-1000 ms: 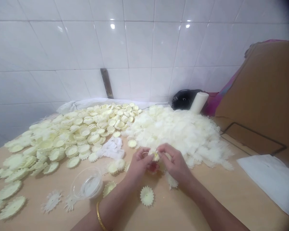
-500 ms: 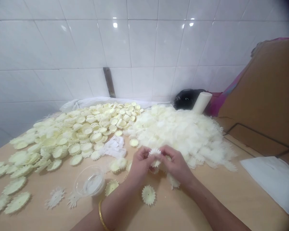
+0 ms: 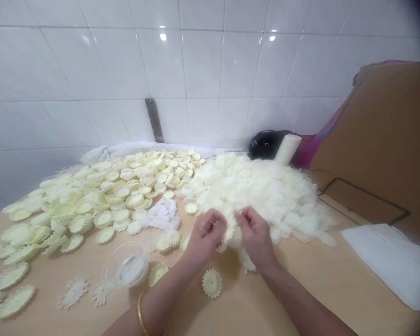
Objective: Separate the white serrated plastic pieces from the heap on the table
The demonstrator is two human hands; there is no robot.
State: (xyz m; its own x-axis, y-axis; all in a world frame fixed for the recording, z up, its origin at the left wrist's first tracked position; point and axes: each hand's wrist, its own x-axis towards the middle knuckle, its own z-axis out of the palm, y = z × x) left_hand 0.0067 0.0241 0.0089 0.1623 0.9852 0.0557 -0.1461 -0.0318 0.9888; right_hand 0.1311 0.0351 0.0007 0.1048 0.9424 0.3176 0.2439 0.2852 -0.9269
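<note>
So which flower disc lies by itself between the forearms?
The pale toothed disc with a dark centre dot, alone on the tabletop; the other discs lie farther left or farther back.

Right of the clear round plastic bowl [image 3: 108, 262], the left hand [image 3: 206, 232] hides part of a pale frilly flower [image 3: 228, 234]; anything the right hand [image 3: 256, 235] pinches is too small to tell. Far right of the bowl, a brown cardboard box [image 3: 381, 140] is cut off.
</note>
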